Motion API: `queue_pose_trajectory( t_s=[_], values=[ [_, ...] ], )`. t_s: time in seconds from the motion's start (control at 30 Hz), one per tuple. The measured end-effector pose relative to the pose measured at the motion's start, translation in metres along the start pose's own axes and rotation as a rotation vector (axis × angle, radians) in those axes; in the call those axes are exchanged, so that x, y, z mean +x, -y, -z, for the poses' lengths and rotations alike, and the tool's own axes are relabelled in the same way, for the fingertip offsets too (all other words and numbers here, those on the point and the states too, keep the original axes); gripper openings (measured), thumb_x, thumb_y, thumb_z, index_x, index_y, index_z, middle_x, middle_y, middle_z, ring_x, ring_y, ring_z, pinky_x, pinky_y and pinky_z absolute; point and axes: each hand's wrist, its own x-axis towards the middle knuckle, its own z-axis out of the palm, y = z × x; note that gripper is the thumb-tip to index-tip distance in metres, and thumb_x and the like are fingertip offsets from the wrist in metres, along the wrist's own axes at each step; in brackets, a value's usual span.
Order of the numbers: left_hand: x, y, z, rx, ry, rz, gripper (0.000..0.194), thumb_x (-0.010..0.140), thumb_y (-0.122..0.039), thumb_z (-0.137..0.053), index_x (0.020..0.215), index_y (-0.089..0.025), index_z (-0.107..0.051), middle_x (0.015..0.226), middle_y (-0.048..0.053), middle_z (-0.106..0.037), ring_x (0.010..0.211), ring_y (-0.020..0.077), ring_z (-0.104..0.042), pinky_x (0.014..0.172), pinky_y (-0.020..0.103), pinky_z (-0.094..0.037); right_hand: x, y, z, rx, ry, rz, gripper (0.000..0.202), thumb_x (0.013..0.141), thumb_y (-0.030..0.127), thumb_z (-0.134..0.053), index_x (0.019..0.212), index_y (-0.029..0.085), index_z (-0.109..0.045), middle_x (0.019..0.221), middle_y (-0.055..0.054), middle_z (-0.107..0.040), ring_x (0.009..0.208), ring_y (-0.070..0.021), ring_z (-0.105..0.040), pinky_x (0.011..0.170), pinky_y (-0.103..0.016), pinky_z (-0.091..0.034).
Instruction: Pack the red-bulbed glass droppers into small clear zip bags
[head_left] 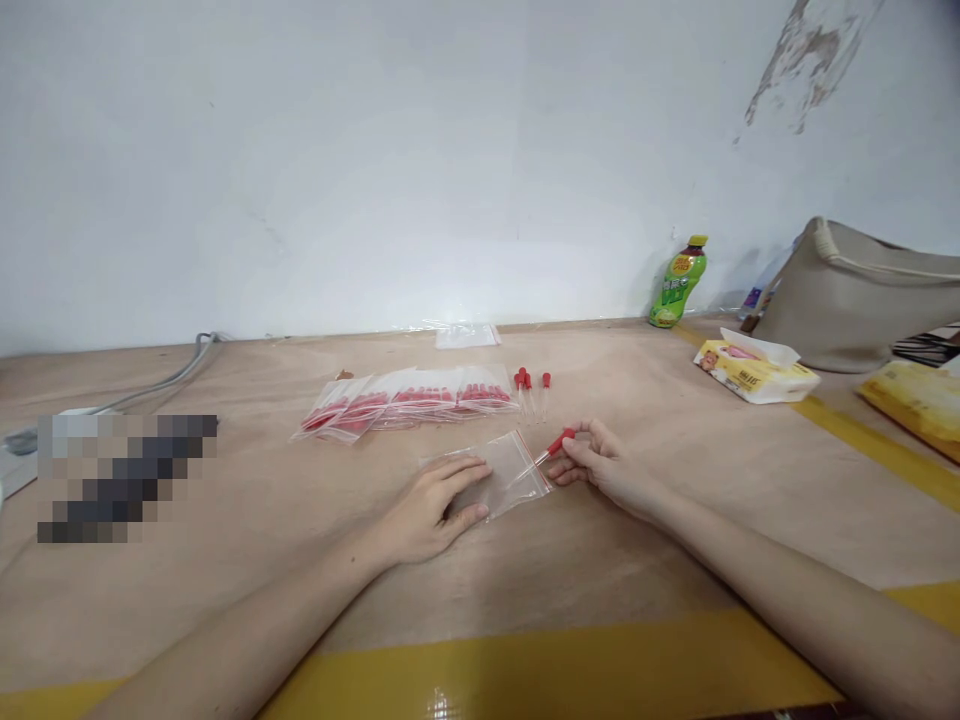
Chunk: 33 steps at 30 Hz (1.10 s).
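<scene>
My right hand (596,462) pinches a glass dropper (561,442) by its red bulb. The dropper's clear tube points down-left into the mouth of a clear zip bag (511,474) lying flat on the table. My left hand (435,505) rests over the bag's left part, fingers and thumb spread and pressing it down. Just beyond the bag, several loose droppers (527,382) with red bulbs lie close together. To their left is an overlapping row of filled zip bags (420,397) with red bulbs showing through.
Against the wall lies a flat clear bag (468,337). A green bottle (679,283), a tissue pack (757,370), a yellow packet (915,405) and a grey bag (862,290) stand at right. A cable (176,375) and a blurred-out dark object (135,480) are at left.
</scene>
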Motion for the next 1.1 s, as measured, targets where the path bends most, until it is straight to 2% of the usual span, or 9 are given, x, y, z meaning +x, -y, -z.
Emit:
queue_pose_trajectory(
  t_s=[0.13,0.27,0.4,0.57,0.73,0.83,0.97,1.03,1.1],
  values=[
    [0.0,0.0,0.0,-0.006,0.004,0.0,0.041,0.086,-0.033,-0.048,0.125,-0.023,-0.044,0.127,0.006,-0.049,0.118,0.0218,-0.043,0.098,0.041,-0.036,-0.002,0.001,0.003,-0.13,0.11,0.058,0.028,0.07,0.033,-0.066,0.08,0.02,-0.043,0.081,0.0,-0.062,0.06,-0.0086,-0.057,0.059,-0.025,-0.045],
    [0.001,-0.001,-0.002,-0.015,0.0,-0.016,0.039,0.086,-0.031,-0.047,0.125,-0.023,-0.045,0.125,0.007,-0.05,0.117,0.0218,-0.044,0.097,0.041,-0.037,0.001,0.003,0.005,-0.1,0.287,0.101,0.026,0.069,0.026,-0.067,0.077,0.019,-0.044,0.097,-0.003,-0.06,0.063,-0.0067,-0.055,0.059,-0.023,-0.044],
    [0.002,-0.001,-0.002,-0.031,0.015,-0.03,0.04,0.087,-0.031,-0.047,0.125,-0.022,-0.044,0.124,0.007,-0.051,0.116,0.0219,-0.045,0.097,0.04,-0.037,0.005,0.005,0.002,-0.076,0.458,0.026,0.027,0.071,0.028,-0.065,0.082,0.02,-0.042,0.089,0.0,-0.059,0.061,-0.0076,-0.057,0.06,-0.026,-0.046],
    [0.0,-0.003,0.004,-0.068,0.031,-0.004,0.046,0.086,-0.029,-0.047,0.13,-0.022,-0.035,0.128,0.007,-0.047,0.116,0.0219,-0.045,0.096,0.039,-0.038,0.007,0.008,-0.001,-0.243,0.406,-0.061,0.031,0.068,0.034,-0.067,0.078,0.018,-0.043,0.07,0.003,-0.058,0.055,-0.0069,-0.055,0.053,-0.022,-0.043],
    [-0.002,0.001,0.013,-0.107,0.124,-0.097,0.048,0.081,-0.025,-0.052,0.126,-0.022,-0.036,0.127,0.007,-0.046,0.117,0.0225,-0.042,0.098,0.04,-0.036,0.01,0.007,0.003,-0.407,0.391,-0.077,0.032,0.063,0.038,-0.07,0.076,0.015,-0.051,0.062,0.002,-0.057,0.051,-0.0071,-0.051,0.047,-0.019,-0.038],
    [-0.003,0.005,0.012,-0.1,0.105,-0.114,0.052,0.081,-0.028,-0.053,0.128,-0.022,-0.033,0.128,0.008,-0.045,0.118,0.0236,-0.041,0.098,0.041,-0.035,0.009,0.011,0.001,-0.562,0.469,0.07,0.03,0.068,0.043,-0.064,0.074,0.014,-0.06,0.074,-0.002,-0.059,0.06,-0.009,-0.051,0.054,-0.023,-0.04],
    [-0.004,0.007,0.008,-0.085,0.085,-0.105,0.054,0.082,-0.029,-0.052,0.13,-0.022,-0.029,0.128,0.008,-0.045,0.117,0.024,-0.042,0.098,0.042,-0.035,0.004,0.019,-0.006,-0.718,0.589,0.31,0.036,0.082,0.046,-0.047,0.068,0.016,-0.062,0.09,-0.005,-0.057,0.086,-0.0146,-0.051,0.078,-0.029,-0.04],
    [-0.005,0.005,0.007,-0.084,0.082,-0.096,0.052,0.082,-0.029,-0.052,0.128,-0.022,-0.031,0.126,0.009,-0.046,0.116,0.0235,-0.043,0.097,0.041,-0.036,0.002,0.021,-0.007,-0.701,0.565,0.249,0.04,0.084,0.048,-0.04,0.07,0.016,-0.06,0.082,-0.004,-0.057,0.079,-0.0127,-0.051,0.073,-0.027,-0.042],
    [-0.005,0.004,0.007,-0.095,0.067,-0.096,0.046,0.081,-0.029,-0.053,0.123,-0.02,-0.036,0.125,0.01,-0.046,0.116,0.0232,-0.043,0.096,0.04,-0.037,0.0,0.02,-0.005,-0.632,0.502,0.072,0.043,0.085,0.051,-0.035,0.08,0.016,-0.059,0.061,0.0,-0.053,0.056,-0.009,-0.048,0.053,-0.022,-0.04]
  ],
)
